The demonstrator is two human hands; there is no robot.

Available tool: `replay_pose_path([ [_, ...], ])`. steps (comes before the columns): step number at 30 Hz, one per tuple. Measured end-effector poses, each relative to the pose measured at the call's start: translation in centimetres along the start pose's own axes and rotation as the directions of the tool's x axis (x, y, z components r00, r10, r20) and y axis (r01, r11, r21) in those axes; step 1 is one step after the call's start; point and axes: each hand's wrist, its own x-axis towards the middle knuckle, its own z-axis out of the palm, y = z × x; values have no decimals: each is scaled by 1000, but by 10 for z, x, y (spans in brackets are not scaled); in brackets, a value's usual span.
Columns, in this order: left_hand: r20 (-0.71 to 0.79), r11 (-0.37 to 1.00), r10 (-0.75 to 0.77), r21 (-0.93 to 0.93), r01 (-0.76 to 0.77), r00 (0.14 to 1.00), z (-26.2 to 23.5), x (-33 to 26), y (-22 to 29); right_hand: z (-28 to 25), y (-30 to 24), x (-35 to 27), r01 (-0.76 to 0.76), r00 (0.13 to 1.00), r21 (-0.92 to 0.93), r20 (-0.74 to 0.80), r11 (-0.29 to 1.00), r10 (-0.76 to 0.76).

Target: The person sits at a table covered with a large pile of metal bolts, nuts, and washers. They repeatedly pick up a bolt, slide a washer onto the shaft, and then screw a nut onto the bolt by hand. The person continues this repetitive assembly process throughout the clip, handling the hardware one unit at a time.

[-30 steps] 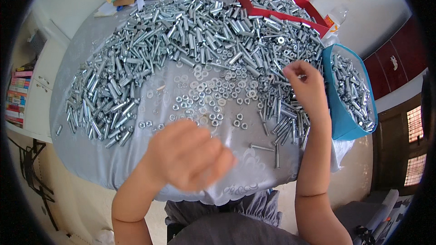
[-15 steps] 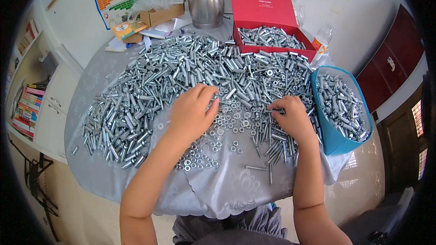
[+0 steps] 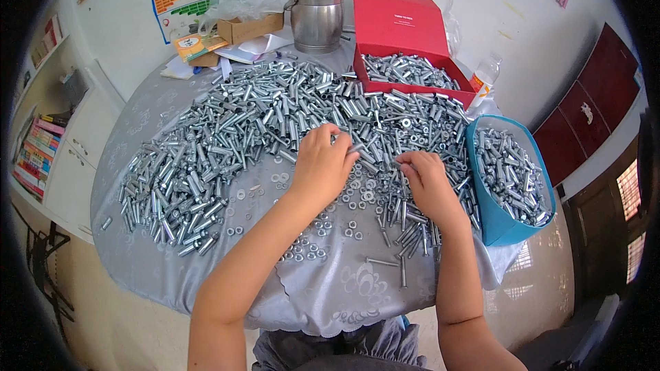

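Note:
My left hand [image 3: 322,165] hovers over the middle of a big pile of shiny metal sleeves [image 3: 289,106], its fingers curled toward the thumb. Small metal shows at those fingertips, but what it is I cannot make out. To the right, my right hand [image 3: 429,182] pinches what looks like a bolt, mostly hidden by the fingers. Long thin bolts [image 3: 403,271] lie beneath and in front of that hand. Between my arms, loose nuts [image 3: 313,251] and flat washers [image 3: 240,194] are scattered on the grey tablecloth [image 3: 344,282].
A blue fabric bin [image 3: 505,223] full of metal sleeves stands at the right edge. Behind the pile sits an open red box [image 3: 412,24] holding more hardware. A steel pot [image 3: 317,17], a cardboard box [image 3: 251,27] and a plastic bottle [image 3: 485,77] line the back.
My left hand has moved right, closer to the right hand. The right hand has shifted slightly left, its fingertips still together. The whole view has tilted a little.

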Motion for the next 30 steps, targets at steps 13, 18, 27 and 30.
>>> replay_pose_path([
  [13,293,866,-255,-354,352,921,-70,-22,4,12,-42,-1,106,986,360,79,927,-144],
  [18,204,938,-217,-226,262,955,-78,-62,9,18,-53,-5,166,964,382,130,909,-231],
  [27,140,889,-237,-367,273,961,-65,-71,3,30,-58,-7,243,949,289,126,926,-288],
  [30,89,927,-164,-326,185,982,-60,-73,0,34,-57,-7,269,945,257,115,928,-306],
])
